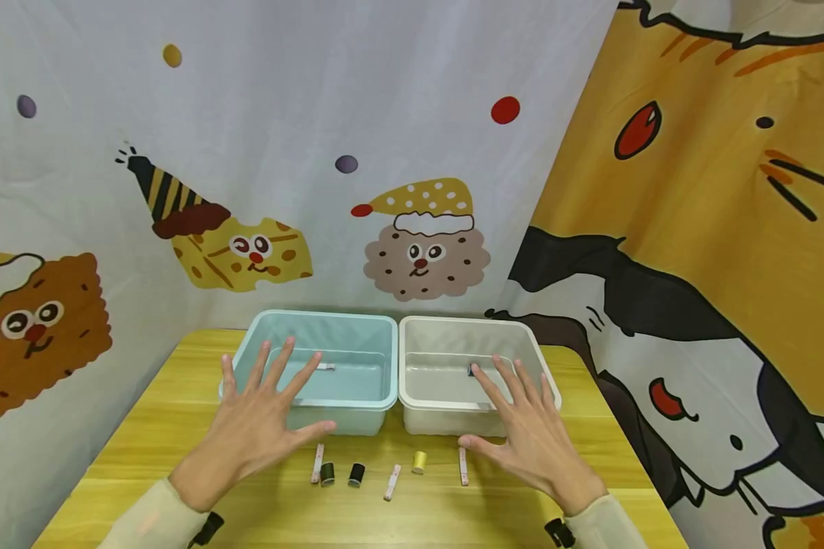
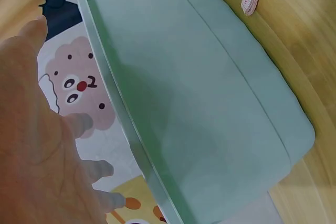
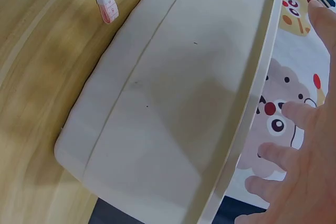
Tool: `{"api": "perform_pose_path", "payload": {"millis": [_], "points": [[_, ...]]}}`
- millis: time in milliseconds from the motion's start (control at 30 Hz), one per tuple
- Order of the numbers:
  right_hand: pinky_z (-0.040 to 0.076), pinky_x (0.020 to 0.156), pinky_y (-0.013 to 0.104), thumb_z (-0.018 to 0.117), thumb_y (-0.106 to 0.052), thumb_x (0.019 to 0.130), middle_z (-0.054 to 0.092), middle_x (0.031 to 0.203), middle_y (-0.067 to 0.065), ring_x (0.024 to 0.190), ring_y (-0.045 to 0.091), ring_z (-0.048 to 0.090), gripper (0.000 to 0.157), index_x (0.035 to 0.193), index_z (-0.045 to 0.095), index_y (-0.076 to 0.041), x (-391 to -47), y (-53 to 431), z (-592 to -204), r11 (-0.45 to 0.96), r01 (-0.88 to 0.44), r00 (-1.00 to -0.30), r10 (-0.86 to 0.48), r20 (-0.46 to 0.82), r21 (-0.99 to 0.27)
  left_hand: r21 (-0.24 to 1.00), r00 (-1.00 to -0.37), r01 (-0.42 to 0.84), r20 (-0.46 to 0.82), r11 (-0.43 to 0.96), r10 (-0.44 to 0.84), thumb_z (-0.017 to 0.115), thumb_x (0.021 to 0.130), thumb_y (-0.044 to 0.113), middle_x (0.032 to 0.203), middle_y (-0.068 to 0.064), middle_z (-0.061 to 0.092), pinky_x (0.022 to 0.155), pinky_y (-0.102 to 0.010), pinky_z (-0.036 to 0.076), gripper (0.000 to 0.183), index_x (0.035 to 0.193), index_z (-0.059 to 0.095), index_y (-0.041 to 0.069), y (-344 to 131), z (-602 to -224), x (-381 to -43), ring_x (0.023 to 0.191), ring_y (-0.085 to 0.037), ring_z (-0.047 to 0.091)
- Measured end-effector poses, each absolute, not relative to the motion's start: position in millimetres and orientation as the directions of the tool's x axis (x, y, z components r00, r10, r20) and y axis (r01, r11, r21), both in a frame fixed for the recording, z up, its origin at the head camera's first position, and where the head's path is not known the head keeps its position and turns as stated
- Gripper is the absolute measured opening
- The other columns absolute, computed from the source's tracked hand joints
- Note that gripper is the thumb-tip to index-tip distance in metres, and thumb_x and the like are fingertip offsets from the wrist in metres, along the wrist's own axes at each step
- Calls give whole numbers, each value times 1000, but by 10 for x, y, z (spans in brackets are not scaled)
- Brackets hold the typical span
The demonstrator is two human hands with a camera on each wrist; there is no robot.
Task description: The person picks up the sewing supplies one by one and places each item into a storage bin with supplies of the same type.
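Observation:
My left hand, fingers spread, hovers over the front left of the light-blue bin and holds nothing. A small folded tape measure lies inside that bin. Fingers wide apart, my right hand is over the front right of the white bin, also holding nothing. A dark blue thread spool shows in the white bin beside the index fingertip. Both wrist views show an empty-palmed hand and hand above the bin rims.
Before the bins on the wooden table lie a folded tape measure, a dark green spool, a black spool, another tape measure, a yellow spool and a third tape measure. A cartoon-printed curtain hangs behind.

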State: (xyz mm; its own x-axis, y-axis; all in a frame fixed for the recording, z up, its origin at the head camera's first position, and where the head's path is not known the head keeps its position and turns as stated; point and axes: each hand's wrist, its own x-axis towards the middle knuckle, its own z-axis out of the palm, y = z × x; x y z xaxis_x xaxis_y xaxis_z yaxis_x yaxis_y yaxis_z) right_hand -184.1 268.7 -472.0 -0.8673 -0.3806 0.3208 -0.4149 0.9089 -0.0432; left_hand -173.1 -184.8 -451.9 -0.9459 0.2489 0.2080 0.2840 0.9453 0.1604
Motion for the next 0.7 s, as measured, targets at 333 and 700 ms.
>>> {"api": "perform_pose_path", "payload": {"millis": [333,700], "points": [[30,134,88,76,-79,100,38,191,16,174,55,37,104,185,36,-35,-1851,2716,-4729,890,-456,-832,-418,365,-21,160,-945,285,214,945,249,60,99,95,197,-16,14,131,-99,2,108,186,27,41,-1865,-4547,-1773,180,-59,17],[51,122,73,81,-59,105,58,174,16,149,46,62,85,178,51,-28,-1780,2765,-4736,840,-541,-744,-461,483,-31,160,-946,274,220,948,237,61,101,91,196,-19,21,130,-100,8,104,186,31,39,-1974,-4568,-1828,177,-60,25]]}}
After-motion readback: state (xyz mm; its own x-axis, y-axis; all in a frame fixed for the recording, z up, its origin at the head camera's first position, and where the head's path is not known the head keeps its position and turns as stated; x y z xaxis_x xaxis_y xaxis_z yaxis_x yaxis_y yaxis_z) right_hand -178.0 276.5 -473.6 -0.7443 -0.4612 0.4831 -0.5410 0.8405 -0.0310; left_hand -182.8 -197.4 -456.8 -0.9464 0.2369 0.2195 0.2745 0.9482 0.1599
